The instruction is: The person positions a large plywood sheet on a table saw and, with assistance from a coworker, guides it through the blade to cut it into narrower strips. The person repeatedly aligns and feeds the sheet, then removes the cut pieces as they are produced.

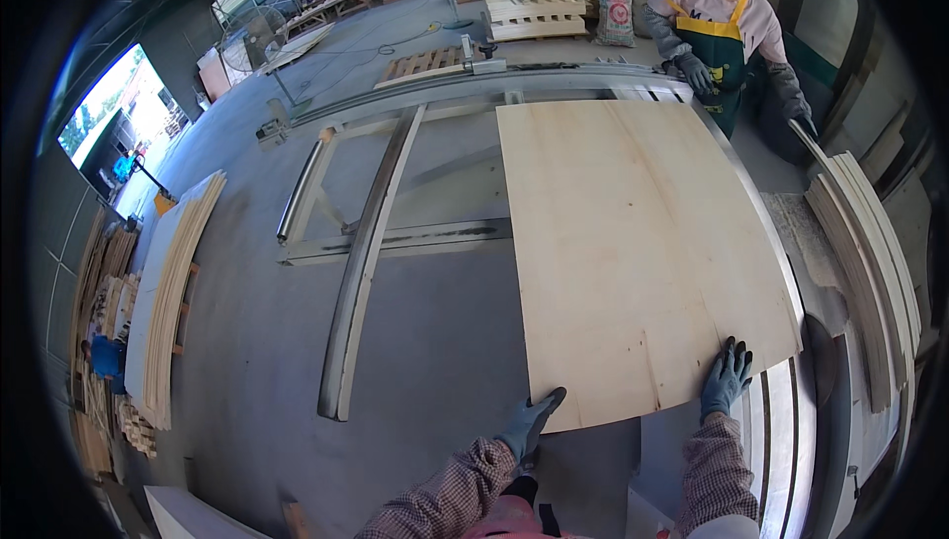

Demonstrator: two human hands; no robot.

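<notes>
A pale plywood sheet [643, 252] lies flat across the machine's metal frame [435, 233] and slotted metal desk [780, 420], its far edge close to a long metal rail [395, 96]. Knots and a darker grain streak mark its upper face.

The gloved left hand [529, 420] is at the sheet's near left corner, with dark fingertips showing at the edge; its underside is hidden, so I cannot tell whether those fingers pinch the wood. The gloved right hand [727, 379] rests on the top face by the near edge, toward the right corner, fingers extended and slightly spread, pointing away from the body. Both forearms wear checked sleeves [712, 470].

Left of the sheet, a dark steel bar [371, 262] runs lengthwise, with a shiny roller [300, 193] farther left. Past the sheet's far right corner stands a co-worker [727, 35] in a green apron with yellow trim, one gloved hand near that end of the desk. Stacked boards [865, 272] lean at the right; another stack of panels [178, 302] sits on the left. At the back are a pile of slatted pallets [534, 10] and a printed sack [614, 10].
</notes>
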